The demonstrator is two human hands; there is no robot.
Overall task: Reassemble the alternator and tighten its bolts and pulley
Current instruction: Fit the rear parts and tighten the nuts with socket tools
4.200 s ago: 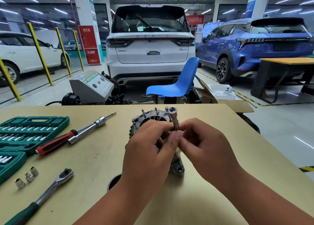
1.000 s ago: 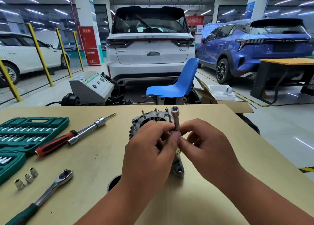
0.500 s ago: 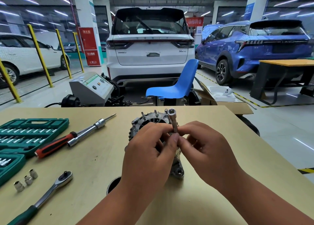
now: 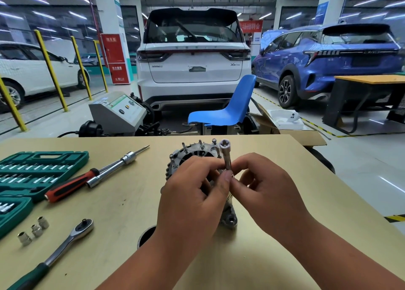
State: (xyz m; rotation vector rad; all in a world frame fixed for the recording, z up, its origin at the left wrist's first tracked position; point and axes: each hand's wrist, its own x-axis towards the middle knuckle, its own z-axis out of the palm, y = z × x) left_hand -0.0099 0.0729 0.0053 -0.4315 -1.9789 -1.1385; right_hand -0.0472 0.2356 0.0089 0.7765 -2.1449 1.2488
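Observation:
The grey alternator (image 4: 192,153) stands on the tan table (image 4: 122,202), studs sticking up from its rim, its lower part hidden behind my hands. A long silver socket (image 4: 226,153) stands upright over its right edge, open end up. My left hand (image 4: 192,202) pinches the socket's lower end with thumb and fingers. My right hand (image 4: 263,193) pinches the same spot from the right. A mounting ear (image 4: 230,220) of the alternator shows below my hands.
A ratchet wrench (image 4: 65,243) lies at front left, with three small sockets (image 4: 34,230) beside it. A red-handled driver (image 4: 72,185) with a silver extension and a green socket case (image 4: 32,171) lie at left. A round black opening (image 4: 146,235) sits by my left wrist. Blue chair (image 4: 228,110) beyond the table.
Both hands stay pinched on the socket over the alternator; fingers shift slightly and the socket's tilt changes a little. The tools on the table have not moved.

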